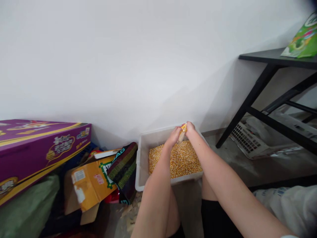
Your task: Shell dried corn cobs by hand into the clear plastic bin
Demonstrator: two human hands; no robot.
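Left hand [173, 137] and right hand [189, 129] meet over the far end of a translucent plastic bin [142, 158], both grips closed narrow around a corn cob [182, 134], fingers curled over it. Cob sits just inside the far rim, above the grain: yellow kernels showing at the top, pale rough cob below. Loose yellow-orange corn kernels [175, 159] lie in a low, pebbly heap across the bin floor, with the smooth bin wall showing above them. Bin has a rounded corner and a narrow lip, and stands on a concrete floor [237, 168] between the person's knees. To the left, just beside the bin, a black mesh bag [123, 172] leans with a strip reading "AG"; next to it is a torn yellow cardboard box [90, 181] with a white label and green-edged lettering, partly hidden. Further left, a large purple carton [37, 145] with yellow bands carries Chinese lettering, too small to read here. Green woven sack [27, 207] lies under it. Behind everything rises a smooth white wall [123, 59]. To the right, a stretch of concrete separates the bin from a black metal-legged desk [272, 58], which holds a green printed packet [300, 41] at its edge. Under the desk lies a white perforated plastic crate [246, 138]. A pale sack [289, 208] fills the lower right corner.
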